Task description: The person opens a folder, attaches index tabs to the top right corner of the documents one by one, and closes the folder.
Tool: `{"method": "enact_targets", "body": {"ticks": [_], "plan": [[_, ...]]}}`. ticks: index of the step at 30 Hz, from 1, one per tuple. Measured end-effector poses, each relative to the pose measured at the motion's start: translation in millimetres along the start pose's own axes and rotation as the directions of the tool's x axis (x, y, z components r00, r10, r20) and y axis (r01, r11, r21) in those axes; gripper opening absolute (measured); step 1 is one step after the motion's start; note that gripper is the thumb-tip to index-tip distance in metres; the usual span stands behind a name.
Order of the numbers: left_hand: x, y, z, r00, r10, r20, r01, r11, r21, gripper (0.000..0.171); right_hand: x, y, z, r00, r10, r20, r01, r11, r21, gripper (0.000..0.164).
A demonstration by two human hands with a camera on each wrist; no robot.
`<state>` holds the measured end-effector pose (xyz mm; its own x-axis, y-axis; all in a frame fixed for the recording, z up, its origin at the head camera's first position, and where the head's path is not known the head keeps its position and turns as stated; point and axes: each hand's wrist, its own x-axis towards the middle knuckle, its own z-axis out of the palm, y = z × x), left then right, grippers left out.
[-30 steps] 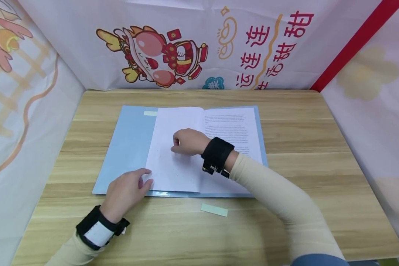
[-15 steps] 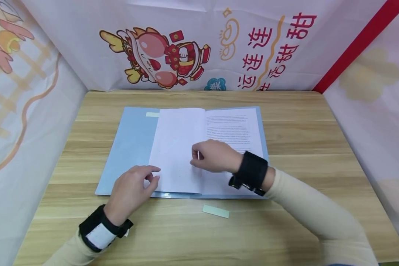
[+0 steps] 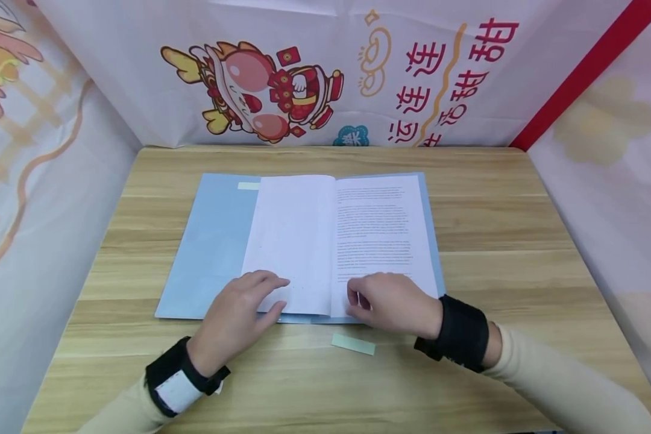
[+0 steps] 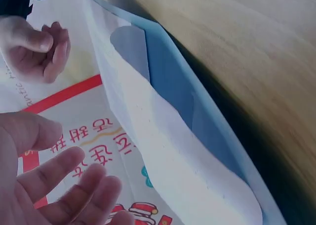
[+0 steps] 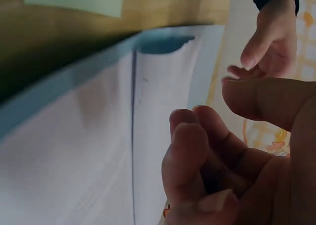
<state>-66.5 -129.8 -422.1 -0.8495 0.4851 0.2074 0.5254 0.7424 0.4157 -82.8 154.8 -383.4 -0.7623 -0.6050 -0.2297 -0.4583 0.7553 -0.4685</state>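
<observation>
White cloth (image 3: 352, 33) hangs at twelve o'clock behind the wooden desk (image 3: 499, 241), printed with a red-suited cartoon figure (image 3: 304, 90). At one o'clock its red characters (image 3: 425, 58), turned sideways, include 运连连 and 活甜甜. A teal badge (image 3: 351, 136) also bears a character.

Lying open at the centre of the desk is a light blue book (image 3: 217, 241). Its left page (image 3: 290, 235) is white with tiny specks; its right page (image 3: 380, 223) carries paragraphs of print too small to read. A pale green strip (image 3: 248, 186) sits on the blue cover at eleven o'clock, and a similar strip (image 3: 353, 344) lies on the desk just beyond the book's six-o'clock edge.

Over the book's seven o'clock, the left hand (image 3: 240, 313) has its thumb and fingers spread apart, holding nothing. Near five o'clock, the right hand (image 3: 396, 301) has fingers loosely curled, the thumb separate, likewise holding nothing.
</observation>
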Motion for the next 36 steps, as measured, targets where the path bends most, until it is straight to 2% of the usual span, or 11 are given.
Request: {"method": "enact_targets", "body": {"ticks": [5, 8, 14, 22, 26, 36], "plan": [[4.0, 3.5, 11.6, 0.992, -0.016, 0.123, 0.012, 0.999, 0.033, 0.061, -18.0, 4.3, 20.0, 1.000, -0.004, 0.019, 0.004, 1.000, 0.006, 0.025], [3.3, 3.5, 17.2, 0.984, -0.036, 0.177, 0.030, 0.999, 0.040, 0.069, -25.0, 4.8, 32.5, 0.999, -0.010, 0.031, 0.010, 1.000, -0.014, 0.027], [0.6, 0.4, 26.5, 0.976, -0.063, 0.207, 0.049, 0.996, 0.071, 0.071, -33.8, 5.0, 53.6, 1.000, 0.002, 0.022, 0.000, 0.998, -0.059, 0.023], [-0.4, -2.2, 31.5, 0.970, -0.099, 0.221, 0.082, 0.993, 0.085, 0.067, -33.1, 6.6, 73.0, 1.000, 0.002, -0.019, -0.005, 0.989, -0.151, 0.025], [-0.5, -2.0, 33.2, 0.964, -0.115, 0.239, 0.096, 0.991, 0.089, 0.065, -31.8, 6.5, 77.9, 0.999, 0.001, -0.032, -0.007, 0.982, -0.188, 0.026], [-1.8, -2.7, 32.3, 0.955, -0.128, 0.267, 0.103, 0.989, 0.106, 0.062, -28.5, 5.8, 83.9, 0.999, 0.031, -0.040, -0.038, 0.981, -0.188, 0.023]]}}
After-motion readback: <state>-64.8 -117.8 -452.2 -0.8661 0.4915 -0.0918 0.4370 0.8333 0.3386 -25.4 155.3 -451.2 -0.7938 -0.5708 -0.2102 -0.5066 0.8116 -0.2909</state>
